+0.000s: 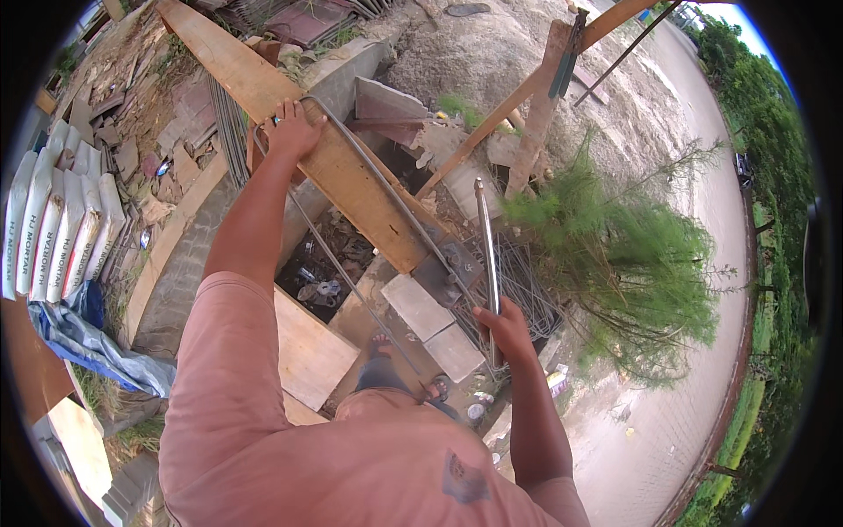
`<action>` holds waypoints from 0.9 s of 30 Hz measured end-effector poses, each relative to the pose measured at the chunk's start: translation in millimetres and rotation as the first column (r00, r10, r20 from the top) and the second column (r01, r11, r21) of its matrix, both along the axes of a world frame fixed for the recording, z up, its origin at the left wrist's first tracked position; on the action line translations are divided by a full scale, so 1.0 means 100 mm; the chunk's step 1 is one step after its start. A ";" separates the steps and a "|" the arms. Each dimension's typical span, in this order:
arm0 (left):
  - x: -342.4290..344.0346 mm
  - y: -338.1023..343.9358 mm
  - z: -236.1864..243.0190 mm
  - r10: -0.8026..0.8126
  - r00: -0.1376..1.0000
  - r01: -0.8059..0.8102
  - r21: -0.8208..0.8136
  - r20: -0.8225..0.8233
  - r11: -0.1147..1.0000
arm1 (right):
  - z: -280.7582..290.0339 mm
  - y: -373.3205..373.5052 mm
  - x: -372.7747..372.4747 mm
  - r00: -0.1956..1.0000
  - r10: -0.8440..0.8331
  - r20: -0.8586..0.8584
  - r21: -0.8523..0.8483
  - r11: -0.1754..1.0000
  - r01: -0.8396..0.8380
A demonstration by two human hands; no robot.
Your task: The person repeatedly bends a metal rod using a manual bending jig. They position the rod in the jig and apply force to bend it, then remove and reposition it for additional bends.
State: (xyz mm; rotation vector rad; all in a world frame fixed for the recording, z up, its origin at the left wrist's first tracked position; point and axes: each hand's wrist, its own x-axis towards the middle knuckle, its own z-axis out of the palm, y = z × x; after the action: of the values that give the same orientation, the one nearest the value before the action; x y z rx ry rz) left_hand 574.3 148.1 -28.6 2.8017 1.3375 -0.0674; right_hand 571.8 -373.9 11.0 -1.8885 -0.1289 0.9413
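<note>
A long wooden plank (351, 184) slants across the middle in front of me. On its upper part lies my left hand (294, 130), fingers spread and a ring on one of them. A thin dark metal rod (386, 184) runs along the plank's right edge and curves beside that hand. Another thin rod (338, 263) slopes down left of the plank toward my feet. My right hand (507, 329) is closed around the lower part of a shiny silver metal bar (488, 246), held nearly upright, with a small knob at its far end.
Two grey concrete blocks (432, 327) and a pale wooden board (312, 347) lie near my feet. A rubbish-filled pit (325, 255) opens beneath the plank. Tangled wire rods (536, 294) and a green bush (615, 255) are to the right; stacked bags (61, 220) stand left.
</note>
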 end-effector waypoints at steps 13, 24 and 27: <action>-0.02 -0.13 -0.01 0.001 1.000 -0.002 0.150 0.004 0.989 | 0.04 -0.40 0.08 0.966 0.063 0.252 -0.166 0.986 -0.021; -0.02 -0.12 0.01 0.025 0.999 -0.018 0.198 -0.031 0.980 | 0.13 -1.87 1.06 0.415 0.686 0.598 -0.754 0.657 0.001; -0.02 -0.11 -0.03 0.014 0.999 -0.006 0.236 -0.034 0.972 | 0.12 -1.83 1.37 0.288 0.740 0.608 -0.746 0.656 -0.110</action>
State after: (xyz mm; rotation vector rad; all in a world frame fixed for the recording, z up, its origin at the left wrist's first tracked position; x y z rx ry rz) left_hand 572.0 136.9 -31.1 2.9996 1.4572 0.0460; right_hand 708.4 -556.6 23.3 -2.8857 -1.2694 0.1177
